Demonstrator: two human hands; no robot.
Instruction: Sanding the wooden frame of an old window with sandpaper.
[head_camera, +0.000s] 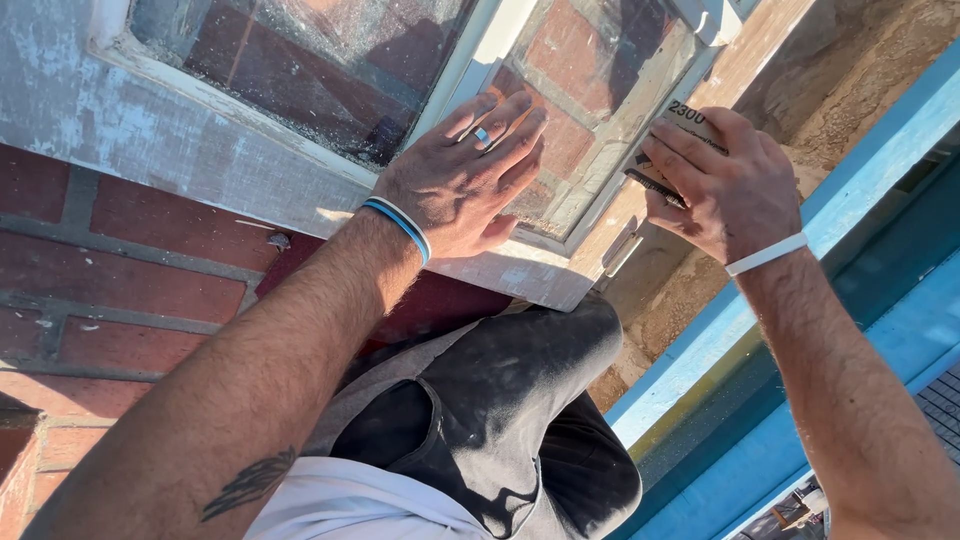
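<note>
Two hands at a weathered white window frame (250, 165) set in a red brick wall (120, 290).

Left hand (462, 175): laid flat, fingers spread and extended, palm against the glass pane (330, 60) and the central white mullion (470, 55); holds nothing. Ring on one finger; blue and white wristbands (400, 225) at the wrist.

Right hand (725, 185): fingers curled closed around a sanding block (668, 150), tan with dark printed face, pressed to the right edge of the frame, beside the second pane (590, 100). White wristband (766, 255) at the wrist.

Sanding block lies wholly under the right hand's fingers, well apart from the left hand, with the second pane between them.

Below: the person's knee in dusty black trousers (520, 400), white shirt hem (350, 505). Right: blue painted ledge (870, 180) and sandy stone surface (860, 70).
</note>
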